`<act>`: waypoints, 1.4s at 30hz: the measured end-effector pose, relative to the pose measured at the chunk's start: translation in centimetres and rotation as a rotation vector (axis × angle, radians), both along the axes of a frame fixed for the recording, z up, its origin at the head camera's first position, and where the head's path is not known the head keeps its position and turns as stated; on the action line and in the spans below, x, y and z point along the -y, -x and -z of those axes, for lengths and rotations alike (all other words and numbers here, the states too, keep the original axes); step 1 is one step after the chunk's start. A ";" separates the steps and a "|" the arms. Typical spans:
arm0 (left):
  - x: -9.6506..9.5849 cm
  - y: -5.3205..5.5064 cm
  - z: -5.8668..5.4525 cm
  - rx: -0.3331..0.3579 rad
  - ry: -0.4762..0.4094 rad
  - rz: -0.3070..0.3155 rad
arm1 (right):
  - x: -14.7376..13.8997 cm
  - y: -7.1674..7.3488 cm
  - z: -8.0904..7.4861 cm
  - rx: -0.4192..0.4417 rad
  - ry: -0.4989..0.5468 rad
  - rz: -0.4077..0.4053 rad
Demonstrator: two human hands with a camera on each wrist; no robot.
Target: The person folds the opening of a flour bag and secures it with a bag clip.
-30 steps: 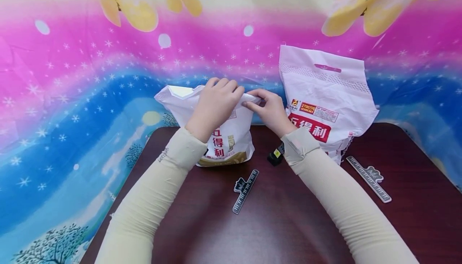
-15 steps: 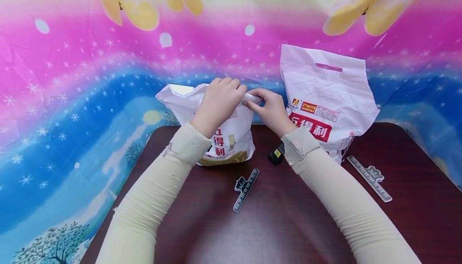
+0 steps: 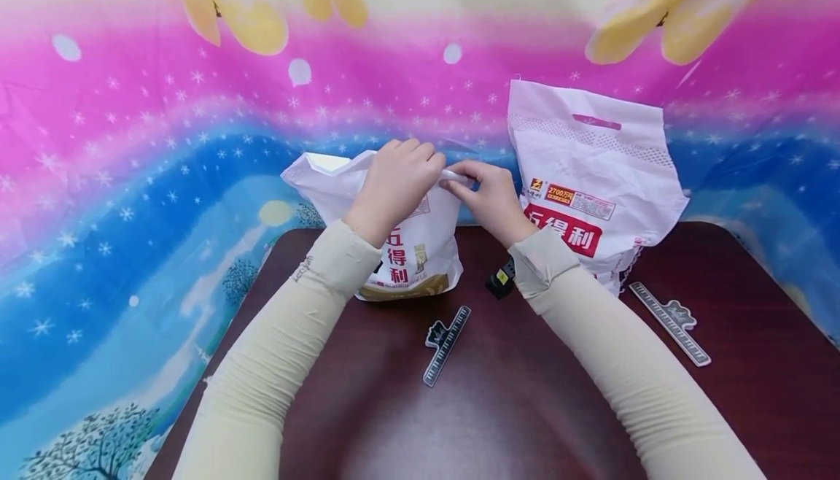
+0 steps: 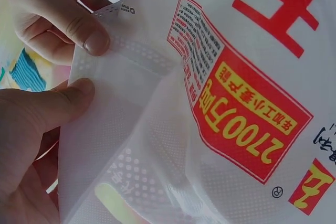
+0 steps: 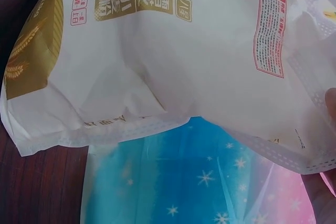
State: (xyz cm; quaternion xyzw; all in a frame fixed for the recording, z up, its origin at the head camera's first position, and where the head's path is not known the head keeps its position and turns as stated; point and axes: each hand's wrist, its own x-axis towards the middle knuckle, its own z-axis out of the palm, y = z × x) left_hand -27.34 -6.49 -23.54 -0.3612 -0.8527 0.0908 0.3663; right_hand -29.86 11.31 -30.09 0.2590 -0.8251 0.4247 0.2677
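A white flour bag (image 3: 438, 239) with red characters and a gold bottom stands upright on the table. My left hand (image 3: 402, 187) grips its top edge near the middle. At the right corner my right hand (image 3: 488, 197) pinches the same edge between thumb and fingers. The bag's left top corner sticks out past the left hand. In the left wrist view, the left thumb (image 4: 79, 97) presses on the creased top band, with the right hand just above it. The right wrist view shows the bag's side (image 5: 173, 77); only the tips of the right hand appear there.
A second white flour bag (image 3: 593, 173) with a handle slot stands at the right. Two piano-keyboard clips lie on the dark table: one clip (image 3: 448, 346) in front, another clip (image 3: 671, 324) at right. A patterned cloth (image 3: 164, 173) hangs behind.
My left hand has shifted slightly to the right along the top edge, nearer the right hand. The right hand keeps its pinch in nearly the same place.
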 end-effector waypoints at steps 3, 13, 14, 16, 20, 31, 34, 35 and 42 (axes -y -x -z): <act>0.0 0.0 -0.1 0.007 0.005 -0.007 | 0.1 0.0 0.0 0.002 0.008 0.005; 0.0 -0.2 -0.7 0.033 0.001 -0.031 | -0.1 0.0 -0.3 0.010 0.038 -0.011; 0.0 -0.2 -0.8 0.035 0.002 -0.033 | -0.1 -0.1 -0.3 0.016 0.041 -0.011; 0.0 -0.3 -0.9 0.044 0.008 -0.043 | -0.2 -0.2 -0.3 0.029 0.043 -0.011; 0.1 -0.5 -1.2 0.057 0.013 -0.067 | -0.2 -0.2 -0.3 0.048 0.043 -0.010; 0.9 -1.1 -1.9 0.050 -0.013 -0.123 | -0.1 -0.3 -0.1 0.075 0.052 -0.024; 1.1 -1.3 -2.2 0.054 -0.008 -0.140 | -0.2 -0.3 -0.1 0.082 0.049 -0.026; 1.2 -1.3 -2.3 0.056 -0.006 -0.145 | -0.3 -0.3 -0.1 0.083 0.048 -0.026; 1.6 -1.6 -2.9 0.074 0.006 -0.177 | -0.4 -0.2 -0.2 0.083 0.036 -0.025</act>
